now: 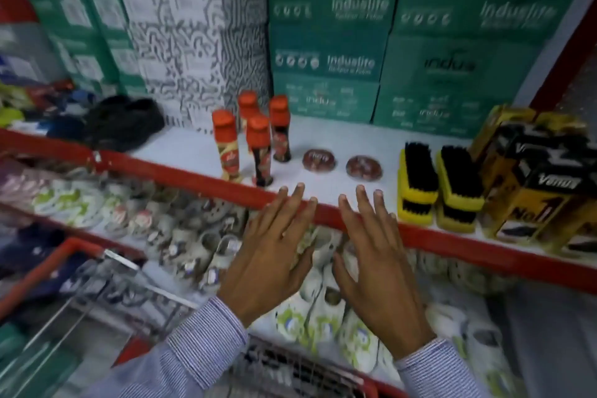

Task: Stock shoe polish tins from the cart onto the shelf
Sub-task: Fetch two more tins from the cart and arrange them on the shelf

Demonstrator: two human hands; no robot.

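Two round, flat shoe polish tins lie side by side on the white shelf [349, 139] with the red front edge: the left tin [319, 160] and the right tin [364, 167]. My left hand [274, 249] and my right hand [374, 255] hover just in front of the shelf's red lip, palms down, fingers spread, holding nothing. Their fingertips reach over the lip, a short way in front of the tins. The red-rimmed wire cart [106, 271] sits at the lower left; what it holds is too blurred to tell.
Several orange-capped polish bottles [258, 145] stand left of the tins. Two yellow shoe brushes [439, 184] and yellow-black boxes [542, 184] stand to the right. Green boxes [329, 42] are stacked behind. Pale sandals [193, 249] fill the lower shelf.
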